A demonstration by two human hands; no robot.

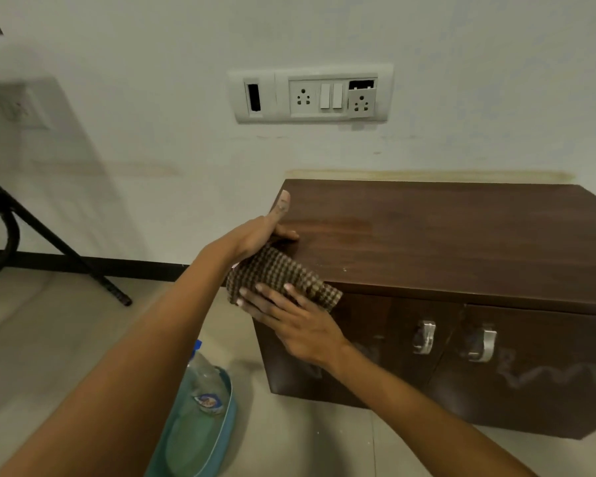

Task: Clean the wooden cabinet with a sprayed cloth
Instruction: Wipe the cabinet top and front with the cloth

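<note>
Where the black legs of a folding stand [49, 235] slant down to the tiled floor [66, 325] at the far left, a dark skirting strip runs along the foot of the pale wall. Nearer the camera, a clear plastic bottle [203, 383] with a blue cap lies in a teal basin [200, 438] on the floor, just left of the cabinet and partly hidden by the left forearm.

The left hand [255, 235] reaches to the cabinet's top left corner. Its thumb sticks up against the side edge, its fingers curl over onto the top surface, and the upper end of the cloth [283, 277] is gathered under its palm, so this grip is closed on the cloth. The cloth, a brown checked weave, drapes from the top edge down over the front left corner of the cabinet.

Just below, the right hand [296, 321] lies flat with fingers spread, pressing the cloth's lower part against the cabinet's front; it pins the cloth rather than clasping it.

The wooden cabinet [444, 242] stands on the floor against the wall, dark brown, with a lighter sheen on the top near the left hand. Two metal handles [424, 337] sit side by side on its doors, and a pale squiggly smear [547, 373] crosses the right door. Above it, on the wall, a white switch and socket panel [310, 94] is mounted.
</note>
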